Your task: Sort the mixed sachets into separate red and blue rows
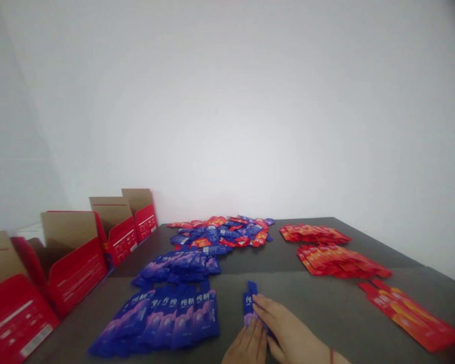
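Note:
A blue sachet (248, 304) with white lettering stands out from under both hands at the front middle of the dark table. My left hand (247, 346) covers its lower part, fingers close together on it. From the right, my right hand (288, 328) grips the same sachet along its side, fingers overlapping those of the left. The sachet's lower end is hidden by the hands. To the left lies a fanned row of blue sachets (185, 316), and behind it a second blue pile (182, 265).
Open red cartons (78, 273) line the left edge. A mixed heap of red and blue sachets (227, 232) lies at the back. On the right are red sachet piles (341, 260), (314, 233) and a few red sachets (413, 316) near the front. A white wall (250, 111) stands behind.

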A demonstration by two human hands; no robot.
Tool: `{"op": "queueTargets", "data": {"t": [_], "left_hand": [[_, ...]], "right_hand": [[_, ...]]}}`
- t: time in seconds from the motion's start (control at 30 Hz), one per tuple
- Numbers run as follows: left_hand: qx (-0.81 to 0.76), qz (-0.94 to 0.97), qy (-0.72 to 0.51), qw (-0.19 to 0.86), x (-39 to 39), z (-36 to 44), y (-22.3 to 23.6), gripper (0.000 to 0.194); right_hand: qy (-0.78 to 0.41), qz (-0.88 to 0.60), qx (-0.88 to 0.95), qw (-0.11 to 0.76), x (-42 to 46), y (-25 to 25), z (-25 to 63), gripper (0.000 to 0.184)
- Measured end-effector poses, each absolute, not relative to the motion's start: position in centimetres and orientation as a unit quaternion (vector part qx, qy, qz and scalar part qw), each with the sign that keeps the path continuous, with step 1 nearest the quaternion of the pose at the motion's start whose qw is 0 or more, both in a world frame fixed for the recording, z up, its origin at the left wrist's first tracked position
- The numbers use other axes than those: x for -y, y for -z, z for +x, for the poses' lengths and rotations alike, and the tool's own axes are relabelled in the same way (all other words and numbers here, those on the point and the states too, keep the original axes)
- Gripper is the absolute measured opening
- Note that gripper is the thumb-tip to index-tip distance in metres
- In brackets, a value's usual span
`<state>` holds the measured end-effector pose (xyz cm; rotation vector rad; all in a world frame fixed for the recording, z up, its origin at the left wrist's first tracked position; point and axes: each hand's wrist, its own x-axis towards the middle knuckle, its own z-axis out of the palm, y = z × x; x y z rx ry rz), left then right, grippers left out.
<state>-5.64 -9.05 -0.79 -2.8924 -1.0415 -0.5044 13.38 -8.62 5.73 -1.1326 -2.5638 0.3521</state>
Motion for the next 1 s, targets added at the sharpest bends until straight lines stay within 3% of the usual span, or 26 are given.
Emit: {"op": "queueTargets", "data": {"t": [0.1,0.2,0.4,0.57,0.73,0.9,1.0], "left_hand": [[0.346,-0.915,0.191,-0.080,9.7,-6.3,-1.7,0.041],[0.381,-0.873,0.266,-0.150,10.2,-8.9,-5.4,0.039],[0.576,-0.748,0.326,-0.058,9.7,-20.7,-11.3,0.035],[0.701,-0.680,0.216,-0.006,10.8,-28.4,-10.1,0.040],[0.679,-0.706,0.199,-0.037,12.1,-28.8,-8.1,0.045],[0.638,-0.741,0.206,-0.034,12.4,-28.1,-8.4,0.037],[0.645,-0.735,0.209,-0.025,12.3,-28.3,-8.6,0.035]], "right_hand": [[-0.136,-0.407,0.893,0.136,9.2,-5.6,13.3,0.076],[-0.114,-0.430,0.888,0.121,8.7,-5.2,12.7,0.070],[-0.103,-0.397,0.901,0.140,6.7,-3.9,13.3,0.046],[-0.066,-0.397,0.889,0.219,5.3,-5.4,10.8,0.040],[0.026,-0.329,0.925,0.190,6.6,-7.5,-1.1,0.050],[0.066,-0.316,0.934,0.153,7.9,-4.9,-10.9,0.050],[0.042,-0.317,0.929,0.189,7.8,-3.0,-13.5,0.046]]}}
